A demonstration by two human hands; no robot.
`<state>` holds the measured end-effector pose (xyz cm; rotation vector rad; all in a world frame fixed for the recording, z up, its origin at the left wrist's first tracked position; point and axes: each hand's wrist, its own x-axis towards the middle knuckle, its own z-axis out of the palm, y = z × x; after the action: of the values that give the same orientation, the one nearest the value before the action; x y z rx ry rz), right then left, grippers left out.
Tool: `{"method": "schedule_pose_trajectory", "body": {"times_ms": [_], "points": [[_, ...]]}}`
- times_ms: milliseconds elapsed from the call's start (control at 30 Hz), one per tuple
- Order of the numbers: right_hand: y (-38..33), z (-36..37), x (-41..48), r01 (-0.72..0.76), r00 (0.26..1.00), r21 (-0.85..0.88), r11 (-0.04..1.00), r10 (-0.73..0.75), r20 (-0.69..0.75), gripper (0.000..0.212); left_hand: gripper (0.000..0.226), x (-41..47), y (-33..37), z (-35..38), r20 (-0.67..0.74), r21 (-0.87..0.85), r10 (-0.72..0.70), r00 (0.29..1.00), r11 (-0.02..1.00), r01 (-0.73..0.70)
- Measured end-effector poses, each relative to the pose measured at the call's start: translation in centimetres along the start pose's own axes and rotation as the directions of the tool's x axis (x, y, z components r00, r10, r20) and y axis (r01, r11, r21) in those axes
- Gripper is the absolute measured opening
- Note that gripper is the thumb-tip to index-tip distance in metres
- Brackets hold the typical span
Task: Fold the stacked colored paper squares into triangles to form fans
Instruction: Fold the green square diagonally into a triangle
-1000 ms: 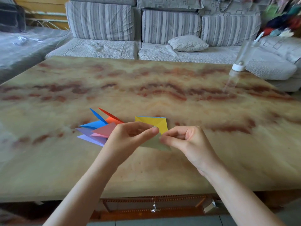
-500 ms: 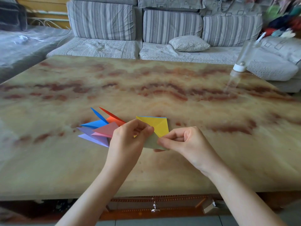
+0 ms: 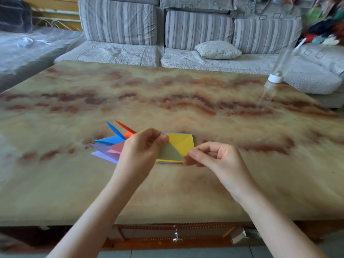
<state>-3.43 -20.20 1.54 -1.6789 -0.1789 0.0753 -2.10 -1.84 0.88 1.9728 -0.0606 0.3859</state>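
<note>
Left hand (image 3: 141, 151), right hand (image 3: 217, 161) pinch green triangle (image 3: 170, 152) above stack (image 3: 183, 143).

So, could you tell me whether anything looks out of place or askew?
Nothing spilled or torn. Only the clear bottle at the far right edge of the table looks odd: it seems to stand on its white cap, leaning, though blurred.

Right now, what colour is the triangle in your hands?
The triangle is pale greyish green, in the head view.

A glossy tan marble counter (image 3: 186, 86) veined in red-brown. A clear bottle (image 3: 280, 64) stands at its far right. Behind, a grey striped sofa (image 3: 119, 21) bears a pale cushion (image 3: 217, 50).
</note>
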Motion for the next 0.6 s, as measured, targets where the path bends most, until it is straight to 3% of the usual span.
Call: {"method": "schedule_pose_trajectory", "body": {"times_ms": [100,400,600], "points": [[-0.3,0.5,0.4,0.016,1.000,0.087,0.996,-0.014,-0.017,0.014,0.019,-1.0,0.4,1.0,0.017,0.063,0.043,0.999,0.997,-0.044],[-0.2,0.7,0.8,0.014,1.000,-0.042,0.999,-0.015,-0.010,0.002,0.018,-1.8,0.8,2.2,-0.012,0.043,0.062,0.998,0.997,-0.061],[-0.2,0.5,0.6,0.057,0.998,-0.099,0.993,-0.056,0.006,0.011,0.016,-1.4,0.8,1.7,-0.054,0.076,0.036,0.998,0.997,-0.032]]}}
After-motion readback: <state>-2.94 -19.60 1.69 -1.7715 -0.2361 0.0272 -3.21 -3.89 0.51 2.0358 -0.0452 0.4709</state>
